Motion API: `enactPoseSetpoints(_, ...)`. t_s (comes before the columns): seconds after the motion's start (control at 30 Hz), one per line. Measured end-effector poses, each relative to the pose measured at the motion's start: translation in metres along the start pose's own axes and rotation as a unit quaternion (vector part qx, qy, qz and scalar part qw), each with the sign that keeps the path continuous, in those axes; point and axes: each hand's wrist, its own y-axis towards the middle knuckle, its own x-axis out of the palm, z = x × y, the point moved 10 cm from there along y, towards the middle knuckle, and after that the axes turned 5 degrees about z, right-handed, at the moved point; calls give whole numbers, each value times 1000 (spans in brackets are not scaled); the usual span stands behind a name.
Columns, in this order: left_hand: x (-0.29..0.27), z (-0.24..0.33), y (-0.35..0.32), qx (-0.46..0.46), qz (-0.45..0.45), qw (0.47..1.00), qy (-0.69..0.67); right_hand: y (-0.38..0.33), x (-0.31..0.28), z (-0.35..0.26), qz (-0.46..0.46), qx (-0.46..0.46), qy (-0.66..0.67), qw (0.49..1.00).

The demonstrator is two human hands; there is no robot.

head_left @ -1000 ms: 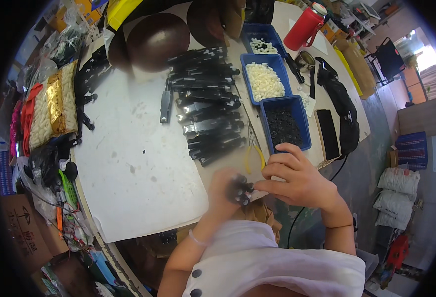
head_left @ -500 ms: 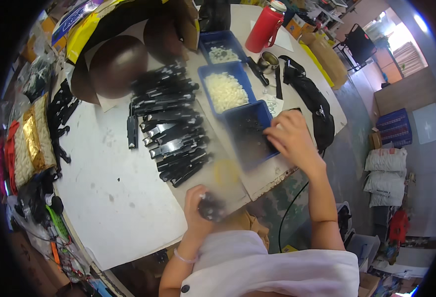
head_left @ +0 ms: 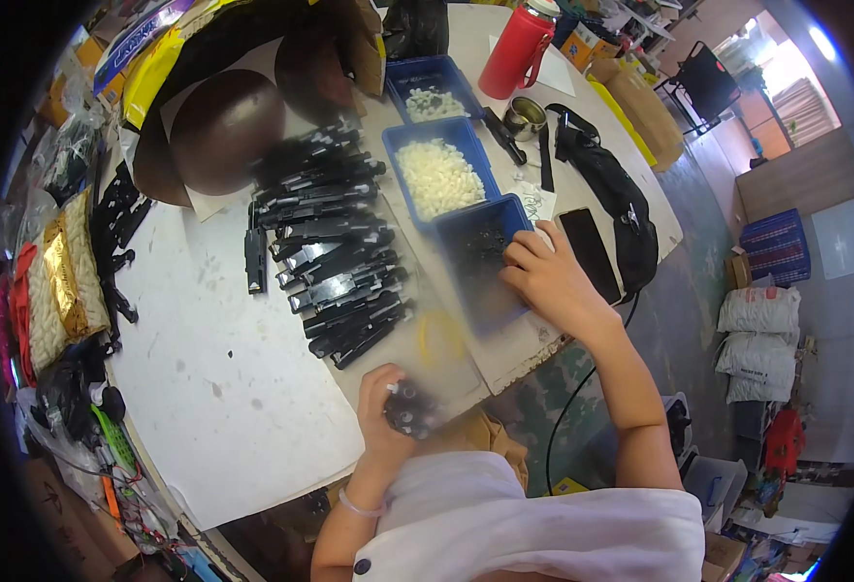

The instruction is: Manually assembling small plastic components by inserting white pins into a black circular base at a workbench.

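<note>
My left hand point(head_left: 378, 419), at the table's near edge, is wrapped round a small black part point(head_left: 409, 407) with round knobs or holes on its face. Over the right side of the nearest blue bin point(head_left: 516, 215) is my right hand point(head_left: 561, 286), its fingers curled together. Whatever those fingertips hold, if anything, is too small to make out. Small dark bits lie in that bin. Behind it, a second blue bin point(head_left: 483, 160) holds many small white pieces point(head_left: 436, 177). Left of the bins, several long black plastic pieces point(head_left: 339, 254) lie in a stacked row.
A third blue bin point(head_left: 395, 82) with white pieces stands farther back. Beyond are a red flask point(head_left: 517, 53) and a metal cup point(head_left: 525, 118). A phone point(head_left: 589, 254) and black pouch point(head_left: 621, 209) lie at right. An open bag point(head_left: 150, 92) with brown rounded objects stands back left.
My right hand has shifted slightly left and toward me over the near bin, baring the phone behind it. My left hand keeps the black part almost in place, now less blurred.
</note>
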Motion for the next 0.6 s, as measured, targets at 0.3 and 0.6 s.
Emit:
enactPoseSetpoints(0.3,-8,1,-3,34,16,999,-7,11,-23,-2,91,27,69,993)
enactPoseSetpoints(0.6,-8,-3,0,-14,46,999,-21,3,-82,-125,197,-174,224,938)
